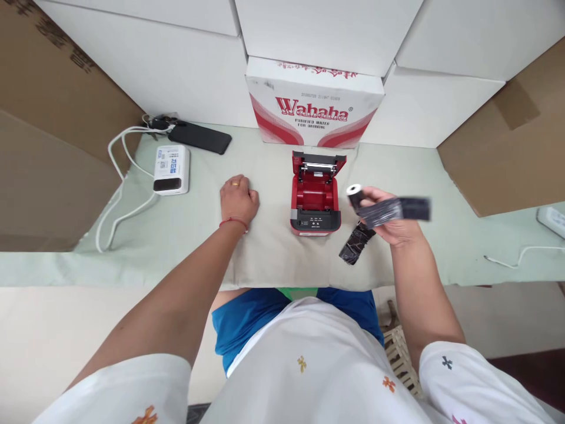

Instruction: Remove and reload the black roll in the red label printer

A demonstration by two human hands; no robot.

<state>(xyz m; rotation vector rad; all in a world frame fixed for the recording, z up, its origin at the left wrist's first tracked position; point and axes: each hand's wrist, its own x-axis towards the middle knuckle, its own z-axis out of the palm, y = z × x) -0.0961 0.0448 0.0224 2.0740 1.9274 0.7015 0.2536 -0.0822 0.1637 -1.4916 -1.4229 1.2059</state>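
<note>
A small red printer stands on the cloth-covered table with its lid open and its paper bay empty. My right hand is closed on a paper roll in dark foil wrapping, held just right of the printer. A loose strip of the dark wrapper hangs or lies below that hand. My left hand rests on the table left of the printer, fingers curled under, with nothing in it that I can see.
A Wahaha water carton stands behind the printer among white boxes. At the left lie a white device with a white cable and a black phone. Brown cardboard leans at the right; a power strip sits at the right edge.
</note>
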